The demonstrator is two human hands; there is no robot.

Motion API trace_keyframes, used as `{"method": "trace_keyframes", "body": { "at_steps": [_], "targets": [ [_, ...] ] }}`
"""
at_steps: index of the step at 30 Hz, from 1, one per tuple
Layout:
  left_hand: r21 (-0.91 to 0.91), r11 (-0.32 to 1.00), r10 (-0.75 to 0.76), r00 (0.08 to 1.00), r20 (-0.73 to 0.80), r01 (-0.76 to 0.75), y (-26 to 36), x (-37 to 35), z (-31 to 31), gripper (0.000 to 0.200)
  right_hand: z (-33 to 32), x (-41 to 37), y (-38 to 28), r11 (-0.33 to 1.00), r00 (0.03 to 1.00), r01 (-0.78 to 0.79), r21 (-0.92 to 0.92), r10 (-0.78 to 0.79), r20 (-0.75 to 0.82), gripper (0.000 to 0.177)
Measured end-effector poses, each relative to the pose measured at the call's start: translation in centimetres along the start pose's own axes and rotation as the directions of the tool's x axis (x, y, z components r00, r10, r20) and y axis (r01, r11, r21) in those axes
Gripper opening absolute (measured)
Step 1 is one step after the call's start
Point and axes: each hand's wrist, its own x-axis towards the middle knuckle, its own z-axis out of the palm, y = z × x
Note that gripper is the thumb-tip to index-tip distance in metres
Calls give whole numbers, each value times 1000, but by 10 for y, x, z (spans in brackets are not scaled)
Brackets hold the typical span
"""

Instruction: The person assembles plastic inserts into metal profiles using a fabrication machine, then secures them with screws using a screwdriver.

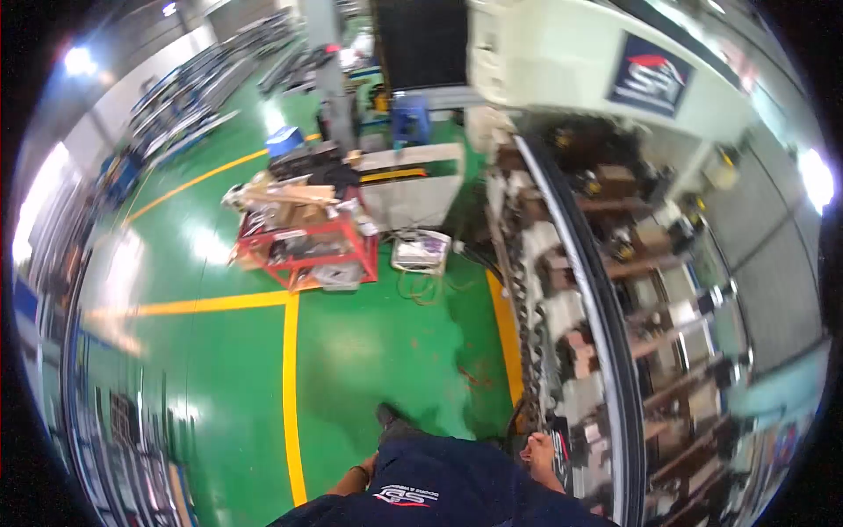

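Low in the head view, my right hand [540, 455] is beside the edge of a long machine [615, 378], next to a dark label with white letters [560, 448]. Its fingers are curled; whether they hold anything is too small to tell. My left hand [371, 464] hangs at my side against my dark shirt [439, 474], mostly hidden by it, with a band on the wrist. A dark chain [520, 325] runs along the machine's near side.
A red cart [307, 255] loaded with boxes and scrap stands ahead to the left. Beyond it are a white-topped bench [413, 198] and a white case [421, 251] with a cable on the green floor [369, 351]. Long profiles [189, 97] lie at the far left.
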Motion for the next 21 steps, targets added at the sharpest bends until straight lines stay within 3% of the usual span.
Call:
{"method": "trace_keyframes", "body": {
  "at_steps": [1,4,5,6,7,8,9,11,14,16,18,19,21],
  "targets": [
    [-63,997,-34,999,19,35,-9,4,-10,55,28,6,-2,1000,1000,4,-5,-3,27,16],
    [-341,933,-90,992,90,115,-46,9,-57,70,97,43,20,982,944,-148,-119,177,279,13],
    [-471,869,-101,986,135,154,-59,11,-77,75,93,100,60,856,693,-518,-12,428,580,22],
    [-657,717,-96,966,239,234,-78,16,-96,80,132,110,66,924,731,-219,-313,368,575,24],
    [-796,503,-63,933,354,335,-99,21,-113,85,159,101,76,819,740,107,-563,313,595,26],
    [-856,318,-28,906,423,409,-116,23,-131,91,184,100,93,689,727,252,-680,329,603,31],
    [-874,221,-33,899,437,433,-123,20,-153,96,209,99,110,527,713,392,-755,345,611,36],
    [-870,383,-183,949,258,310,-112,3,-207,106,264,138,147,430,699,363,-827,462,546,49],
    [-947,258,-154,976,157,193,-114,6,-267,101,385,97,93,334,683,345,-877,551,479,47],
    [-962,225,-213,971,105,153,-122,30,-296,89,470,55,33,287,675,284,-915,618,404,47],
    [-969,214,-280,958,62,125,-129,53,-324,84,540,31,-8,305,642,176,-936,685,344,47],
    [-977,178,-281,958,62,116,-132,62,-332,83,561,52,-5,417,526,47,-908,763,377,46],
    [-991,109,-287,957,46,81,-136,78,-353,79,616,54,-7,452,548,-5,-892,747,375,42]
  ]
}}
